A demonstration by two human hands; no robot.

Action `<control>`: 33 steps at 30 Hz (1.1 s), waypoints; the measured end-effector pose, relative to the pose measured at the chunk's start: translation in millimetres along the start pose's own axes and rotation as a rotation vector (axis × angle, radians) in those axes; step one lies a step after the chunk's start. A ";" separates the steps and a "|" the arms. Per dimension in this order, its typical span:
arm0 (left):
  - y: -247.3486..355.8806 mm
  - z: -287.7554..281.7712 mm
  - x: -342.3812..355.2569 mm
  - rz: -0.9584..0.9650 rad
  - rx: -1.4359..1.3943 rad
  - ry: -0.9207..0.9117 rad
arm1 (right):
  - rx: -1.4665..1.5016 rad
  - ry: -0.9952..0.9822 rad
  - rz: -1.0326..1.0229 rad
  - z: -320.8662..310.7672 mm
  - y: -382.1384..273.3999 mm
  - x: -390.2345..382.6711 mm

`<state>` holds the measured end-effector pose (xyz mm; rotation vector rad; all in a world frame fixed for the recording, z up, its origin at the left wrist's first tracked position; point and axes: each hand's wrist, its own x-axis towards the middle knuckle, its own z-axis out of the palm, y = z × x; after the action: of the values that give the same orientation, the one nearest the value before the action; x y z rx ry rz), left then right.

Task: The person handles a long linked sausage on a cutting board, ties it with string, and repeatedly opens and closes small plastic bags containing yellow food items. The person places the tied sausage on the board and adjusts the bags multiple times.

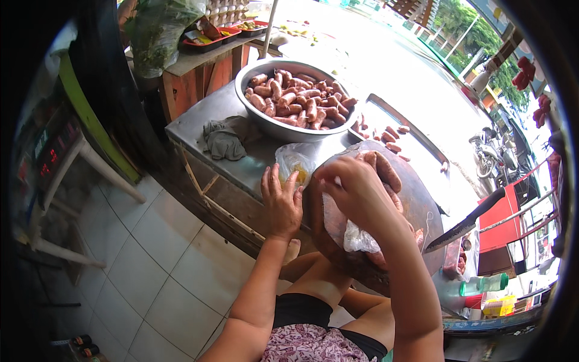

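Note:
My left hand (282, 205) is open, its fingers spread against or just in front of a clear plastic bag (297, 158) with something yellow in it. Over a round wooden chopping block (416, 181), my right hand (353, 186) is closed, fingers curled together. A speck of white shows at its fingertips, too small to name. Partly behind this hand lie linked sausages (383, 169) on the block. A crumpled white plastic bag (360, 238) rests below the right wrist. At the block's right edge is a large knife (464, 222) with a black handle.
A wide metal basin (244, 75) of sausages stands on the metal table (199, 123), near a grey cloth (226, 140). More sausages (392, 146) lie on a tray to its right. A green bottle (484, 284) is at the lower right. Egg trays (228, 12) stand at the back.

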<state>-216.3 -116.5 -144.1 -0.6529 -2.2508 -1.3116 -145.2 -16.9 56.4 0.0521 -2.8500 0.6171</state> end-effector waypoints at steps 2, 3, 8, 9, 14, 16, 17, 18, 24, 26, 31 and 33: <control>-11.4 6.1 -3.4 -0.007 0.005 0.004 | -0.110 -0.038 0.023 27.3 19.7 32.8; -17.0 8.0 -4.5 -0.010 -0.009 -0.004 | -0.142 -0.068 0.037 40.2 29.3 47.8; -31.4 11.9 -9.8 0.061 -0.024 0.012 | -0.483 -0.296 0.167 96.9 54.3 83.5; -31.3 13.2 -9.5 0.053 -0.030 0.031 | -0.560 -0.325 0.200 103.2 56.3 87.5; -30.5 13.5 -9.0 0.046 -0.031 0.044 | -0.661 -0.477 0.187 121.5 57.3 102.3; -31.3 12.9 -9.2 0.046 -0.029 0.050 | -0.660 -0.535 0.206 125.2 57.3 105.4; -31.8 13.1 -9.1 0.042 -0.029 0.047 | -0.648 -0.543 0.211 126.8 57.8 105.9; -32.3 13.4 -9.6 0.037 -0.031 0.047 | -0.638 -0.551 0.218 128.6 58.8 106.0; -33.5 18.1 -9.2 0.040 -0.030 0.062 | -0.644 -0.530 0.226 139.1 67.8 104.7; -33.2 17.9 -8.3 0.046 -0.030 0.050 | -0.672 -0.517 0.214 141.0 68.8 104.5; -30.6 12.0 -12.5 0.027 -0.010 0.019 | -0.673 -0.523 0.210 139.3 62.4 100.2; -30.4 11.8 -13.9 0.018 -0.009 0.009 | -0.672 -0.527 0.196 133.6 61.6 99.3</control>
<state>-225.4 -121.7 -177.9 -0.6676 -2.2283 -1.3149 -275.1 -14.6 -64.5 -0.2071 -3.4315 -0.4182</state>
